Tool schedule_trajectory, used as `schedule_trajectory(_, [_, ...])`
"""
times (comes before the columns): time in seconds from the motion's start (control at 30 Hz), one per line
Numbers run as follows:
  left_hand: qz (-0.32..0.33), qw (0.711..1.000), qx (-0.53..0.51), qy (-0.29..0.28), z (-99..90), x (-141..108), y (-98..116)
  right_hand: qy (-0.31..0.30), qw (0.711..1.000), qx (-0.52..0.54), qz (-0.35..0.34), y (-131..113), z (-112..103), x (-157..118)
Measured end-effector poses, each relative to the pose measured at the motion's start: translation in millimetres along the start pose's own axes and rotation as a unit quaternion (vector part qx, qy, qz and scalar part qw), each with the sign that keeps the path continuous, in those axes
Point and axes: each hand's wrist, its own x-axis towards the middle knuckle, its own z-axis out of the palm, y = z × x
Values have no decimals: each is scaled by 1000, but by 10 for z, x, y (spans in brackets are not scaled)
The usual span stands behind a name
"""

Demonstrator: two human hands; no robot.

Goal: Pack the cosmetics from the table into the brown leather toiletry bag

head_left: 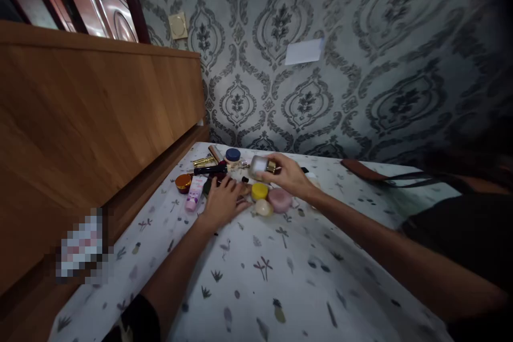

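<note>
My right hand (pixel 292 176) grips a clear glass bottle with a gold neck, which looks like a perfume bottle (pixel 258 166), tilted on its side above the pile. My left hand (pixel 225 202) lies with fingers spread over small dark items that it partly hides. Left of it are a pink and white tube (pixel 194 194) and an amber jar (pixel 183 183). Behind its fingertips lies a black tube-shaped item (pixel 210 170). Between the hands sit a yellow-lidded jar (pixel 259 191), a pink round container (pixel 279 200) and a cream-coloured round one (pixel 263 207).
A blue-lidded jar (pixel 233 155) and gold tubes (pixel 203 161) lie near the patterned wall (pixel 306 101). A wooden headboard or cabinet panel (pixel 100 117) borders the printed sheet (pixel 248 288) on the left. At right are a brown strap (pixel 360 170) and a dark shape (pixel 460 235).
</note>
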Motion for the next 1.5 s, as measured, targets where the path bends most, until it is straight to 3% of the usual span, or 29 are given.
schedule_trajectory(0.1, [5,1000,0,1,-6,-3,-10,22,996,87,-6,-56,-94,-437])
schedule_trajectory(0.27, [-14,1000,20,-2,-45,23,-49,28,997,76,-7,-79,-158,-1098])
schedule_trajectory(0.43, [-18,999,24,-32,-68,152,-121,11,997,73,1,10,-175,-1444])
schedule_trajectory(0.6, [-18,997,17,-73,-71,275,-156,6,993,107,49,45,-164,-1512])
schedule_trajectory(0.9, [14,995,-1,-94,-104,449,-247,0,986,152,69,86,-134,-1533])
schedule_trajectory(1.07, [24,997,2,-67,-202,319,-172,-3,982,173,79,151,-109,-1535])
schedule_trajectory(1.17, [-3,999,18,-41,-251,162,-190,-2,981,179,75,148,-114,-1532])
schedule_trajectory(1.33, [-96,995,31,-4,-237,116,-495,0,982,175,70,143,-125,-1525])
schedule_trajectory(1.5, [-108,994,-7,-21,-173,268,-869,-1,983,166,76,160,-124,-1523])
